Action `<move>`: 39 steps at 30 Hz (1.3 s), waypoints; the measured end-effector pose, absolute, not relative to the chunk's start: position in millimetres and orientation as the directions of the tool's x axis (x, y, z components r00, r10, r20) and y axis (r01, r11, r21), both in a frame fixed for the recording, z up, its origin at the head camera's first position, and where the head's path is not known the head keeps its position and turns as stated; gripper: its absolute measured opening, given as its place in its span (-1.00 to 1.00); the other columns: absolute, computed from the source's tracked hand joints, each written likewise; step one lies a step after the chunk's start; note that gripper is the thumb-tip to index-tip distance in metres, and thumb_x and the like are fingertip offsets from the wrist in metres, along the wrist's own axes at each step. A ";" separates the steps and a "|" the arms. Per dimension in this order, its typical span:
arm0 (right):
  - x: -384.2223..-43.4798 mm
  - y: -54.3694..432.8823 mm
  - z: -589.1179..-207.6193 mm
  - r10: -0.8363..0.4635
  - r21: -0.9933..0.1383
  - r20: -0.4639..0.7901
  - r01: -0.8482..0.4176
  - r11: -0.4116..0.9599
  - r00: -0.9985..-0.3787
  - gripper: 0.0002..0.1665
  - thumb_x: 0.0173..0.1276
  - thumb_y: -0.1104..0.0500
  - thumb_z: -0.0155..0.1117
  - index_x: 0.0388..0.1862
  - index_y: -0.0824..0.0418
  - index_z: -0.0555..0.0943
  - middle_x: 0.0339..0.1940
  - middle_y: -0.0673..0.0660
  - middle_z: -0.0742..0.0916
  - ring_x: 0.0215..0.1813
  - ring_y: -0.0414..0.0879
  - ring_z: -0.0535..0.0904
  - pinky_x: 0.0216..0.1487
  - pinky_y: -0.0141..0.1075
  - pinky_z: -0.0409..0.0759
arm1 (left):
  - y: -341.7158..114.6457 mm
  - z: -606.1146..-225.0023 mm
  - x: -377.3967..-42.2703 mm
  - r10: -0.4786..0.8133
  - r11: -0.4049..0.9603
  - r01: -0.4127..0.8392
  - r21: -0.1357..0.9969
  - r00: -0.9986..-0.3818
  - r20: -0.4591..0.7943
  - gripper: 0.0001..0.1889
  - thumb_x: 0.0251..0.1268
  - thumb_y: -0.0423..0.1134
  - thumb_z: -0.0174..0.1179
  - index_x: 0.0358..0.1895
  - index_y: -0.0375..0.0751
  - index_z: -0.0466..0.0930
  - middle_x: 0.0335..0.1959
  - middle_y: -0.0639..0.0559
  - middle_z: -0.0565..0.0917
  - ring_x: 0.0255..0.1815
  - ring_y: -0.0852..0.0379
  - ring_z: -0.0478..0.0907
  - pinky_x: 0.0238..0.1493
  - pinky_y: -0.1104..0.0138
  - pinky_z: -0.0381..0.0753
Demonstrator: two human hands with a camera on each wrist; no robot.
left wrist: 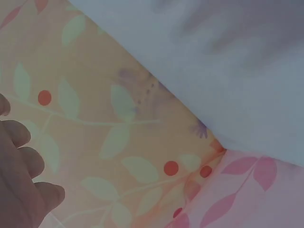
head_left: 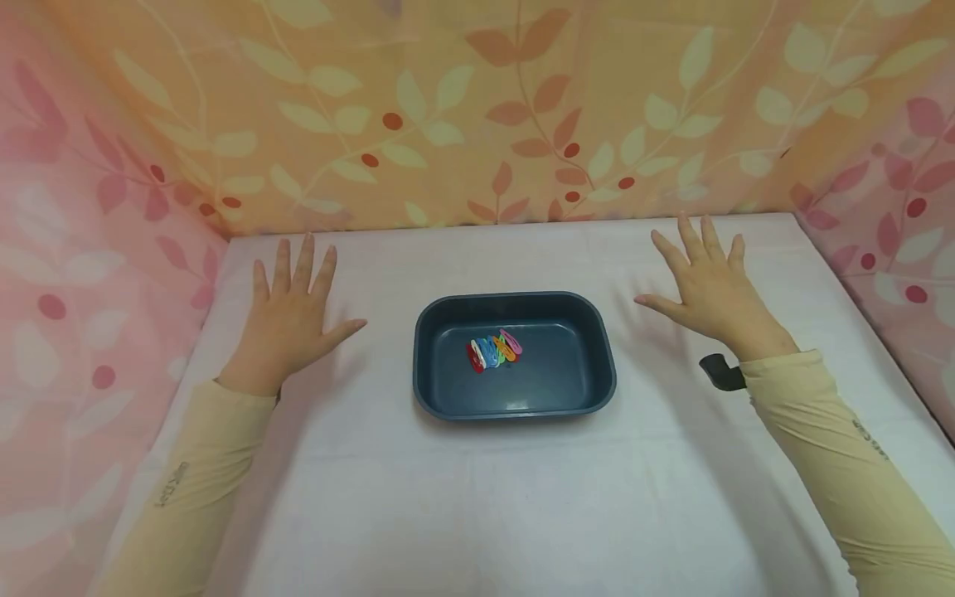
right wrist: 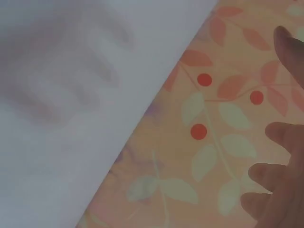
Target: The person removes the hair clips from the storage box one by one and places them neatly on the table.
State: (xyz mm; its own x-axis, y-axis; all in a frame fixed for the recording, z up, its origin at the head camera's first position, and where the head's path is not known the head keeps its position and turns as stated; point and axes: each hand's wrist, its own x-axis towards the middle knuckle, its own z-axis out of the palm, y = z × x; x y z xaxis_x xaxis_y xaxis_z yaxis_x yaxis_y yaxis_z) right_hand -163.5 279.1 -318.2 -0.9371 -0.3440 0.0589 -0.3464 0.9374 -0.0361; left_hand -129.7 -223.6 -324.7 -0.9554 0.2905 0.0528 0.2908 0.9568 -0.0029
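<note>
A dark blue rectangular tray (head_left: 515,415) stands in the middle of the white-covered table. Inside it, left of centre, lies a small cluster of colourful hair clips (head_left: 494,350) in red, white, blue, orange, green and pink. To the left of the tray my left hand (head_left: 287,327) is held with fingers spread and nothing in it. My right hand (head_left: 709,286) is spread the same way to the right of the tray, also holding nothing. Only fingertips (left wrist: 31,161) show in the left wrist view, and some fingers (right wrist: 278,178) at the edge of the right wrist view.
Patterned orange fabric (head_left: 448,108) with leaves hangs along the table's back edge, and pink patterned fabric (head_left: 82,332) closes off both sides. A black strap end (head_left: 722,372) sticks out at the right sleeve's cuff. Both hands cast shadows on the white cloth (head_left: 477,514).
</note>
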 end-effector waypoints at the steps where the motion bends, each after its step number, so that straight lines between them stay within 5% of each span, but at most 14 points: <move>1: -162.8 277.7 -318.0 -0.347 -0.047 0.069 -0.350 0.935 -0.935 0.04 0.24 -0.26 0.19 0.48 0.28 0.06 0.48 0.45 -0.05 0.46 0.38 -0.31 0.19 0.45 -0.32 | -222.8 -325.6 -129.5 0.292 0.956 0.292 0.000 -0.955 0.057 0.01 0.21 0.25 0.06 0.49 -0.32 -0.19 0.49 -0.33 -0.29 0.46 -0.33 -0.46 0.28 -0.29 -0.41; 6: -154.7 258.3 -317.6 -0.378 -0.156 0.179 -0.406 0.901 -0.908 -0.15 0.21 -0.02 0.34 0.34 0.39 0.29 0.40 0.48 0.24 0.39 0.40 0.10 0.28 0.30 0.03 | -211.4 -337.0 -120.0 0.310 0.948 0.315 0.039 -0.945 0.104 -0.09 0.32 0.14 0.00 0.48 -0.39 -0.20 0.49 -0.35 -0.27 0.46 -0.33 -0.40 0.29 -0.29 -0.35; 9: -148.4 237.9 -317.8 -0.404 -0.213 0.242 -0.455 0.865 -0.882 -0.33 0.17 0.12 0.39 0.21 0.40 0.44 0.25 0.41 0.45 0.26 0.31 0.34 0.16 0.18 0.34 | -197.5 -348.0 -107.7 0.333 0.932 0.348 0.100 -0.932 0.144 -0.15 0.35 0.05 -0.01 0.46 -0.44 -0.17 0.48 -0.37 -0.23 0.47 -0.32 -0.35 0.30 -0.28 -0.29; 15: -143.8 194.6 -321.3 -0.484 -0.404 0.171 -0.509 0.760 -0.858 -0.58 0.22 0.20 0.34 0.03 0.36 0.58 -0.05 0.27 0.67 -0.02 0.11 0.57 -0.01 0.01 0.53 | -166.5 -368.2 -82.8 0.363 0.893 0.399 0.209 -0.912 0.188 -0.21 0.37 -0.04 -0.01 0.44 -0.50 -0.12 0.48 -0.37 -0.20 0.48 -0.31 -0.26 0.31 -0.25 -0.20; 24: -161.0 148.4 -340.1 -0.607 -0.631 -0.100 -0.422 0.651 -0.788 -0.74 0.25 0.28 0.29 -0.10 0.39 0.65 -0.27 0.16 0.73 -0.28 -0.06 0.62 -0.17 -0.19 0.60 | -140.1 -378.9 -60.6 0.343 0.901 0.376 0.215 -0.923 0.176 -0.22 0.36 -0.04 0.01 0.41 -0.56 -0.06 0.47 -0.37 -0.10 0.48 -0.27 -0.19 0.36 -0.15 -0.12; 31: -172.4 128.6 -358.8 -0.607 -0.627 -0.283 -0.335 0.703 -0.743 -0.82 0.21 0.32 0.29 -0.21 0.38 0.67 -0.43 0.12 0.73 -0.44 -0.14 0.59 -0.36 -0.31 0.57 | -131.2 -389.8 -50.1 0.341 0.901 0.367 0.231 -0.929 0.147 -0.25 0.37 -0.10 0.01 0.42 -0.53 -0.05 0.47 -0.34 -0.05 0.49 -0.23 -0.16 0.36 -0.14 -0.09; 39: -164.8 117.9 -373.0 -0.521 -0.561 -0.283 -0.301 0.771 -0.805 -0.82 0.13 0.22 0.41 -0.34 0.32 0.70 -0.50 0.08 0.72 -0.48 -0.17 0.55 -0.39 -0.35 0.55 | -127.9 -392.7 -45.1 0.333 0.891 0.361 0.276 -0.932 0.143 -0.27 0.39 -0.10 -0.02 0.43 -0.51 -0.05 0.49 -0.28 -0.07 0.50 -0.17 -0.19 0.38 -0.11 -0.14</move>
